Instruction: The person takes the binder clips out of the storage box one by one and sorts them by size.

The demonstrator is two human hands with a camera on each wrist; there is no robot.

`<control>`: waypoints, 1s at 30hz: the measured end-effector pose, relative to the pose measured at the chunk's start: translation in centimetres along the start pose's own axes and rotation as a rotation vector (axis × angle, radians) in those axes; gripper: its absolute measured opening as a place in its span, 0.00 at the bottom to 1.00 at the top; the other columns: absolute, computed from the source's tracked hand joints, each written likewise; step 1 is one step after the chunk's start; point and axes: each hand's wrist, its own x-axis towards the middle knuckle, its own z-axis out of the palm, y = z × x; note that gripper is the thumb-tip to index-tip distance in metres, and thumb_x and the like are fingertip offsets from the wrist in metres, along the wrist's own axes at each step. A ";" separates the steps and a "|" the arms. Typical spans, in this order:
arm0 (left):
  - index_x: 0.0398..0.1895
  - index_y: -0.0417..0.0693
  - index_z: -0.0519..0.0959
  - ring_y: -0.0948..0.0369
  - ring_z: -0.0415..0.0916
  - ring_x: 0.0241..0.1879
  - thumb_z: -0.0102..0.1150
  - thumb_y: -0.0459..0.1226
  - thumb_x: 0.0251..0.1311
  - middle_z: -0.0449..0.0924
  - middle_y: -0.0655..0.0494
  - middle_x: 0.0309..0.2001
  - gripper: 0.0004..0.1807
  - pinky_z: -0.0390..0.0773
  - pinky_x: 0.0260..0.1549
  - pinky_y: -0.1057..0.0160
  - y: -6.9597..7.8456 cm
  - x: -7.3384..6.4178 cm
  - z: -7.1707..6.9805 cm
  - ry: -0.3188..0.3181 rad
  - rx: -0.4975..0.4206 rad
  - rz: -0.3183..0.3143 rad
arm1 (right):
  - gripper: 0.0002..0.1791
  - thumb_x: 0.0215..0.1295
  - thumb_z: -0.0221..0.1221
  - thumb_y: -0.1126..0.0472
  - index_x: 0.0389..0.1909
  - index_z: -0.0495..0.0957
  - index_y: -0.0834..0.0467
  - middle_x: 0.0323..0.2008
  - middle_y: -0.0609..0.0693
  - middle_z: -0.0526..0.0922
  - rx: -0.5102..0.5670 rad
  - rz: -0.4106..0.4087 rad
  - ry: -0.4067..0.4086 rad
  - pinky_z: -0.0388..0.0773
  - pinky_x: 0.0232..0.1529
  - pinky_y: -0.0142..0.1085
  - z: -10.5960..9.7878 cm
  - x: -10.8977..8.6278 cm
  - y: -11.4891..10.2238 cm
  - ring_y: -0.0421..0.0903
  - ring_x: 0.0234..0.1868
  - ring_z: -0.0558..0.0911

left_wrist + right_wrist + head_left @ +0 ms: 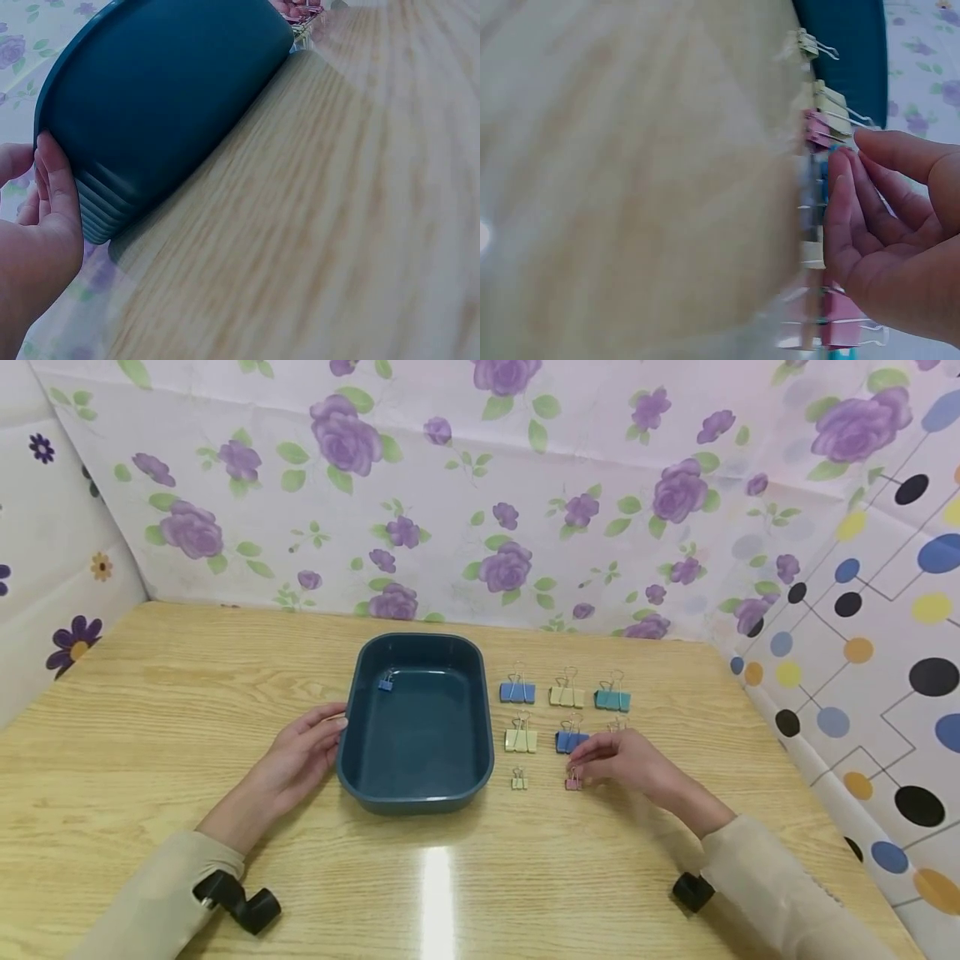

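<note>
My left hand (303, 756) grips the left rim of a dark teal plastic tray (412, 802); in the left wrist view its thumb and fingers lie either side of the rim. Inside the tray, near its back left corner, is a small blue binder clip (386, 684). At the front of the rows on the table stands a small pink binder clip (573, 784). My right hand (618, 764) has thumb and fingertips right at that clip's wire handles; I cannot tell whether they pinch them. A small yellow binder clip (519, 783) stands to its left.
Behind are larger binder clips in rows: blue (517, 693), yellow (566, 697) and teal (612, 700) at the back, yellow (521, 741) and dark blue (572, 742) in the middle. The right hand partly hides another, whose pink body (842, 319) shows in the right wrist view.
</note>
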 end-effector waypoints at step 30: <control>0.47 0.44 0.73 0.64 0.77 0.39 0.48 0.28 0.70 0.80 0.54 0.40 0.07 0.77 0.40 0.69 0.0 0.0 0.0 0.013 0.017 -0.014 | 0.15 0.68 0.60 0.57 0.51 0.79 0.60 0.48 0.54 0.82 0.016 -0.230 0.177 0.77 0.45 0.38 -2.7 5.9 -18.1 0.48 0.45 0.81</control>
